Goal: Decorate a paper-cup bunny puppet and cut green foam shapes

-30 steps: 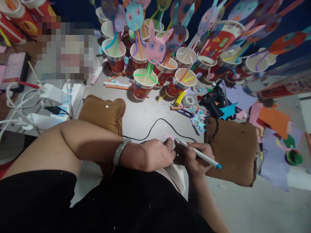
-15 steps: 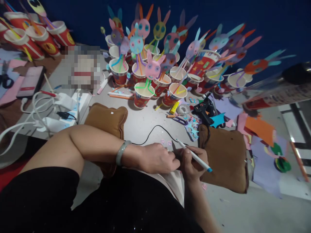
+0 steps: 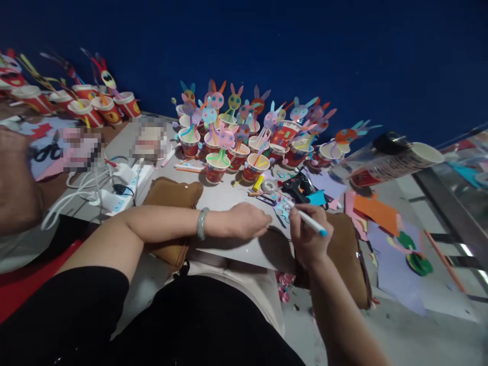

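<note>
White with a blue end, the marker [image 3: 314, 225] slants in the closed fingers of the right hand [image 3: 310, 246], gripped low, I judge, for fine control. To its left, above the table [image 3: 223, 198], I see the left hand [image 3: 249, 222] loosely curled, its contents impossible to tell; farther off, paper cups [image 3: 216, 174] probably keep rabbit figures [image 3: 227, 139] upright.

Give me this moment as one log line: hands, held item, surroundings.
right hand: holding white marker, blue end | left hand: curled over table, contents hidden | near right: brown cushion | behind: paper cups
</note>
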